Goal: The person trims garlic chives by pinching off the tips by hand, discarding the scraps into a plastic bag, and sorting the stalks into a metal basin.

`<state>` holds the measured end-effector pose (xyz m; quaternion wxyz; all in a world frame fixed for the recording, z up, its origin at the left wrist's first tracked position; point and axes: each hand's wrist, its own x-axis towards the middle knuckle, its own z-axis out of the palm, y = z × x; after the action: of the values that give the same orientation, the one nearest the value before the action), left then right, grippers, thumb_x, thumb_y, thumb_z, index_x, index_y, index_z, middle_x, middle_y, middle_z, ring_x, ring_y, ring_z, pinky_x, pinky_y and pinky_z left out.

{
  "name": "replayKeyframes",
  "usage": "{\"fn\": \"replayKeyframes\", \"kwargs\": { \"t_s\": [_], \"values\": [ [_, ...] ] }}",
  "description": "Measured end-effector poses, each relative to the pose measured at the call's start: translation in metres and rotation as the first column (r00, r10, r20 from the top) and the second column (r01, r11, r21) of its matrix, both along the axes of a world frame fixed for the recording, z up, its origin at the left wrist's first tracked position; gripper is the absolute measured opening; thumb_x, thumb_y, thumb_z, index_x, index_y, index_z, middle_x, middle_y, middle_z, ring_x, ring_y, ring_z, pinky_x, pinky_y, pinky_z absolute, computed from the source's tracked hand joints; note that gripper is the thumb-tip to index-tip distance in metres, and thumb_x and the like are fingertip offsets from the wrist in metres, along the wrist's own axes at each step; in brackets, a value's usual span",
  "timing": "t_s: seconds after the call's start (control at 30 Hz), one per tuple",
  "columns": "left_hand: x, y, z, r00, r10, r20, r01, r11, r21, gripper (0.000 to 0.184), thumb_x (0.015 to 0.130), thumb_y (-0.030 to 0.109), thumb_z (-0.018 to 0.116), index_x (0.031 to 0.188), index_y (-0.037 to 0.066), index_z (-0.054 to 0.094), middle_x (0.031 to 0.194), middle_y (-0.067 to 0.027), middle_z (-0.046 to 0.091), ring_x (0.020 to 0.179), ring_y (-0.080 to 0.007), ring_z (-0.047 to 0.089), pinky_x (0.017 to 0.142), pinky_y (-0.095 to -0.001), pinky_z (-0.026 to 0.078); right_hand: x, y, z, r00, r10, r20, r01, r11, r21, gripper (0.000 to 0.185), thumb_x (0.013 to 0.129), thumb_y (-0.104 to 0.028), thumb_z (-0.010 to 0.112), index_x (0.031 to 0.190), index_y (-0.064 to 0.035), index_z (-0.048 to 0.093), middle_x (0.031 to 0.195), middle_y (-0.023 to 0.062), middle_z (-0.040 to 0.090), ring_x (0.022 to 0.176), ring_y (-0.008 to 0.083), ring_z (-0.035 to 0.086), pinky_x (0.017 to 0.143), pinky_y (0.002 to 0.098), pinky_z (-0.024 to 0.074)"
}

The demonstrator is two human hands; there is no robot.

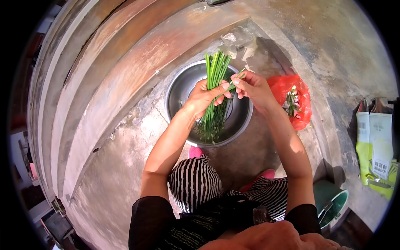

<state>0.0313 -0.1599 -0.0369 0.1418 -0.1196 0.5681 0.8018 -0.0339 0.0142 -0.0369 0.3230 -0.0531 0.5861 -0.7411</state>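
Note:
A bunch of long green garlic chive stems stands in my left hand, which is closed around its middle. The bunch's darker budded tips hang down over a wide steel basin. My right hand pinches one or a few stems at the cut end, right beside the bunch. Those stems slant from my right fingertips toward my left thumb. The basin sits on the concrete floor under both hands, and part of its inside is hidden by the bunch.
Right of the basin lies an open red plastic bag with white and green plant scraps. A green bucket stands near my right elbow. Green-and-white packaging lies at the far right. Concrete steps rise along the left.

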Motion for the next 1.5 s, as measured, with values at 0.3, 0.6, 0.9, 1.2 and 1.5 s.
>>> {"fn": "replayKeyframes", "kwargs": {
  "t_s": [0.3,0.6,0.9,1.2,1.5],
  "values": [
    [0.003,-0.012,-0.012,0.970,-0.060,-0.238,-0.054,0.894,-0.444,0.020,0.088,0.020,0.061,0.096,0.001,0.060,0.070,-0.0050,0.063,0.056,-0.0092,0.054,0.051,-0.0262,0.043,-0.021,-0.003,0.011,0.770,0.206,-0.603,-0.009,0.950,0.313,0.010,0.072,-0.012,0.072,0.077,-0.0054,0.067,0.079,0.0016,0.058,0.071,0.0100,0.055,0.063,0.0248,0.0445],
    [0.005,-0.008,-0.012,0.992,-0.048,-0.114,-0.020,0.846,-0.533,0.022,0.089,0.022,0.059,0.095,0.001,0.060,0.064,-0.0070,0.062,0.055,-0.0138,0.058,0.057,-0.0311,0.046,-0.019,-0.001,0.005,0.473,0.058,-0.879,0.544,0.765,0.344,0.010,0.067,-0.009,0.070,0.074,-0.0058,0.064,0.075,0.0068,0.059,0.065,0.0201,0.059,0.058,0.0300,0.0480],
    [0.000,0.012,0.000,0.947,-0.202,-0.251,-0.024,0.731,-0.681,0.016,0.086,0.018,0.061,0.088,0.002,0.060,0.065,-0.0110,0.062,0.062,-0.0250,0.062,0.062,-0.0351,0.047,-0.003,0.017,0.029,0.112,0.590,-0.799,0.279,0.753,0.596,0.012,0.075,-0.018,0.068,0.080,-0.0083,0.065,0.073,0.0069,0.062,0.063,0.0244,0.060,0.054,0.0336,0.0471],
    [-0.004,0.036,-0.002,0.943,-0.199,-0.266,-0.016,0.771,-0.636,0.017,0.090,0.019,0.058,0.096,0.003,0.060,0.064,-0.0012,0.058,0.056,-0.0069,0.051,0.054,-0.0249,0.042,0.012,0.043,0.025,0.291,0.400,-0.869,0.582,0.647,0.493,0.009,0.079,-0.019,0.064,0.077,-0.0100,0.063,0.069,0.0064,0.057,0.060,0.0271,0.058,0.052,0.0374,0.0442],
    [-0.006,0.046,-0.001,0.948,-0.246,-0.201,0.057,0.754,-0.654,0.018,0.090,0.019,0.057,0.094,0.003,0.060,0.063,-0.0026,0.058,0.058,-0.0081,0.054,0.057,-0.0268,0.044,0.001,0.056,0.024,0.479,0.245,-0.843,0.447,0.758,0.475,0.011,0.079,-0.017,0.064,0.084,-0.0072,0.063,0.073,0.0084,0.057,0.067,0.0270,0.061,0.055,0.0382,0.0463]
  ]
}}
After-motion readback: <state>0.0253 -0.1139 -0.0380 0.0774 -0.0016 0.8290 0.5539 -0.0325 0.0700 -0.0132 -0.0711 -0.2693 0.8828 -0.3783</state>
